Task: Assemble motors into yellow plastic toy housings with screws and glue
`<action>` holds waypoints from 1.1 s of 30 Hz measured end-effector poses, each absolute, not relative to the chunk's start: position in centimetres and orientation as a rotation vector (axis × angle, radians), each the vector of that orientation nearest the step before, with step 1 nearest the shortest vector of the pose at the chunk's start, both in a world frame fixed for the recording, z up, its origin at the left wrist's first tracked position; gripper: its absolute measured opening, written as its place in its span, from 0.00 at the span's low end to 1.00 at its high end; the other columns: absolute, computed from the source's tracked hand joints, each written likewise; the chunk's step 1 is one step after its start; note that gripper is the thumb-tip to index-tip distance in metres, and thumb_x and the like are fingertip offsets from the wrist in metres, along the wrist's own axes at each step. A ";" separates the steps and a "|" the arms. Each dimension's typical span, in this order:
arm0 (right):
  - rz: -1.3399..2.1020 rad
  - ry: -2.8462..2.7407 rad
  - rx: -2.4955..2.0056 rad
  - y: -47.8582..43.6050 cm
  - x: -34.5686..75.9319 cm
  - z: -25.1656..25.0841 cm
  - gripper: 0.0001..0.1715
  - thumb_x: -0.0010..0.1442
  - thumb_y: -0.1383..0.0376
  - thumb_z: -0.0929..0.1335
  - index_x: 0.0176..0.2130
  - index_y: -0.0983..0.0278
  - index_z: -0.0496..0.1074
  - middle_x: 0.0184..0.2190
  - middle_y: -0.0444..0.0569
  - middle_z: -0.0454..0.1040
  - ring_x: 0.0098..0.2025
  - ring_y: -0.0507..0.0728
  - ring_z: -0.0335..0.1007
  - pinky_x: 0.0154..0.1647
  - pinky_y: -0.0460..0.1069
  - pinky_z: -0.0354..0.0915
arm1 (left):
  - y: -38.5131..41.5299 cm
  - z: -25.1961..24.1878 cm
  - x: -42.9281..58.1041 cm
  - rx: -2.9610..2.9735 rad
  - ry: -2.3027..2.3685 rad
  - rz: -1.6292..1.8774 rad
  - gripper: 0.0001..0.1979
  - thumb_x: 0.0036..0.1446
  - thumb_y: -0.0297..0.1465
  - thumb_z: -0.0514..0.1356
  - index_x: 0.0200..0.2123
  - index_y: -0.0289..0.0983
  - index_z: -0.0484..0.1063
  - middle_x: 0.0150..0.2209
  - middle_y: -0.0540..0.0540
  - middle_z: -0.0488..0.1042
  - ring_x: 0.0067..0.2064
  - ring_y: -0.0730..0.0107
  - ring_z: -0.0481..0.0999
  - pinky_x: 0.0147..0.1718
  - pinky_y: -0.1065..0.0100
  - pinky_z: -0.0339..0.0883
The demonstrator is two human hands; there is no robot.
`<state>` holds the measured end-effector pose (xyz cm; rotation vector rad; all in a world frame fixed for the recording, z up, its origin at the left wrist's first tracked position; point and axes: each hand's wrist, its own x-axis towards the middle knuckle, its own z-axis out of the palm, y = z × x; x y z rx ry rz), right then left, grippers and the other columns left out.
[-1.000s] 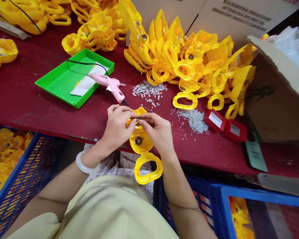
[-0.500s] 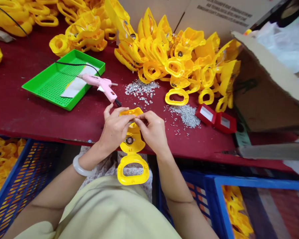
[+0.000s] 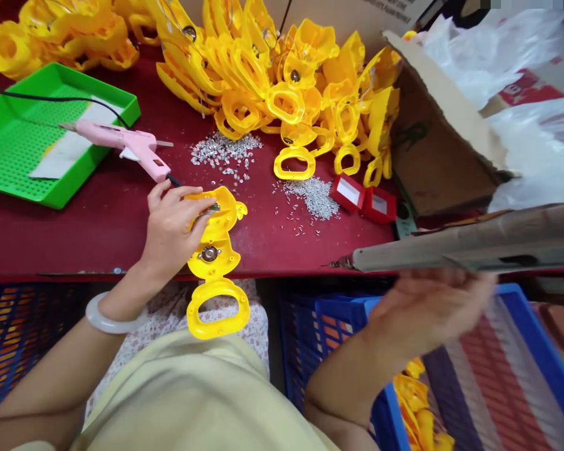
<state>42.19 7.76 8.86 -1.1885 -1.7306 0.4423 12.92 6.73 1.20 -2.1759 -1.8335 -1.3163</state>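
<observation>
My left hand (image 3: 172, 219) is closed at the upper end of a yellow plastic casing (image 3: 220, 260), its fingertips on a small dark part (image 3: 212, 207) inside. The casing lies open side up across the table edge; a round metal piece (image 3: 209, 254) sits in its middle and an oval handle loop (image 3: 219, 309) hangs over my lap. My right hand (image 3: 435, 307), smeared by motion, is just under a long grey electric screwdriver (image 3: 432, 247) whose thin bit points left. Whether its fingers grip the screwdriver does not show clearly.
A pink glue gun (image 3: 122, 141) rests on a green tray (image 3: 59, 194). Small silvery discs (image 3: 223, 150) and screws (image 3: 316, 195) lie loose beside two red boxes (image 3: 361, 197). Yellow casings (image 3: 282, 75) pile up behind. Blue crates (image 3: 329, 326) stand below the table.
My right hand has left the casing and swung right to the screwdriver. My left hand stays on the casing. The view has shifted right, bringing more of the screwdriver into sight.
</observation>
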 end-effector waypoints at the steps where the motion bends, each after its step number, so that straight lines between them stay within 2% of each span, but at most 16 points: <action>1: 0.465 -1.706 -1.199 7.8 41.9 8.5 0.16 0.59 0.52 0.68 0.45 0.55 0.74 0.31 0.48 0.74 0.33 0.60 0.74 0.28 0.55 0.70 | 6.8 1.3 12.9 -2.195 -1.821 -1.312 0.09 0.61 0.30 0.59 0.43 0.44 0.76 0.42 0.49 0.80 0.51 0.59 0.76 0.63 0.46 0.54; 5: 0.513 -1.508 -1.215 8.1 40.4 7.0 0.14 0.59 0.53 0.67 0.44 0.54 0.72 0.26 0.44 0.69 0.27 0.58 0.71 0.25 0.55 0.68 | 6.6 1.5 12.5 -2.300 -1.755 -1.291 0.12 0.60 0.32 0.58 0.47 0.46 0.74 0.44 0.49 0.79 0.53 0.56 0.75 0.64 0.43 0.52; 9: 0.511 -1.224 -1.105 10.0 38.4 6.7 0.10 0.57 0.58 0.68 0.41 0.55 0.70 0.21 0.39 0.59 0.19 0.53 0.60 0.22 0.52 0.63 | 5.8 2.0 12.2 -2.387 -1.733 -1.233 0.17 0.60 0.33 0.57 0.53 0.47 0.69 0.51 0.47 0.76 0.60 0.53 0.70 0.66 0.42 0.49; 12: 0.441 -1.156 -1.083 11.8 36.5 6.8 0.10 0.59 0.58 0.66 0.42 0.54 0.67 0.20 0.37 0.54 0.17 0.52 0.56 0.20 0.50 0.59 | 5.0 2.6 12.2 -2.374 -1.724 -1.239 0.20 0.59 0.33 0.59 0.55 0.47 0.67 0.54 0.46 0.74 0.62 0.51 0.67 0.65 0.42 0.52; 15: 0.409 -1.153 -1.035 13.2 34.7 6.0 0.10 0.60 0.57 0.65 0.43 0.54 0.65 0.21 0.38 0.54 0.19 0.53 0.58 0.23 0.51 0.61 | 4.0 3.0 12.4 -2.314 -1.746 -1.280 0.20 0.59 0.31 0.60 0.56 0.48 0.67 0.54 0.45 0.73 0.62 0.51 0.67 0.62 0.44 0.58; 20: 0.419 -1.153 -1.042 14.5 33.4 4.2 0.13 0.60 0.56 0.64 0.44 0.57 0.62 0.22 0.38 0.55 0.20 0.51 0.60 0.24 0.51 0.62 | 2.6 3.2 12.2 -2.236 -1.736 -1.367 0.19 0.59 0.27 0.62 0.53 0.46 0.70 0.49 0.45 0.76 0.56 0.52 0.73 0.56 0.48 0.66; 23: 0.381 -1.168 -1.059 14.3 33.3 4.4 0.11 0.60 0.56 0.63 0.42 0.56 0.62 0.22 0.37 0.54 0.20 0.52 0.60 0.23 0.50 0.62 | 1.9 3.3 12.4 -2.223 -1.729 -1.448 0.18 0.58 0.25 0.62 0.51 0.44 0.71 0.46 0.46 0.77 0.49 0.58 0.76 0.50 0.56 0.71; 26: 0.436 -1.136 -0.892 12.8 33.1 6.1 0.07 0.58 0.62 0.62 0.40 0.54 0.64 0.20 0.36 0.52 0.17 0.50 0.54 0.20 0.48 0.57 | 1.1 3.7 13.4 -2.248 -1.780 -1.567 0.14 0.59 0.24 0.62 0.48 0.41 0.72 0.43 0.47 0.78 0.42 0.67 0.78 0.39 0.68 0.74; 28: 0.491 -1.196 -0.755 11.0 33.0 7.7 0.09 0.57 0.64 0.61 0.39 0.53 0.66 0.19 0.36 0.50 0.15 0.49 0.50 0.18 0.46 0.53 | 0.8 3.9 14.5 -2.305 -1.833 -1.673 0.10 0.61 0.25 0.61 0.46 0.39 0.73 0.40 0.47 0.78 0.38 0.72 0.78 0.34 0.73 0.73; 33: 0.650 -1.299 -0.663 5.7 32.5 11.4 0.11 0.60 0.63 0.64 0.38 0.47 0.75 0.18 0.38 0.45 0.15 0.49 0.41 0.16 0.46 0.50 | 0.5 4.0 17.1 -2.470 -2.032 -1.869 0.09 0.61 0.30 0.63 0.45 0.36 0.74 0.37 0.46 0.78 0.29 0.76 0.74 0.31 0.72 0.72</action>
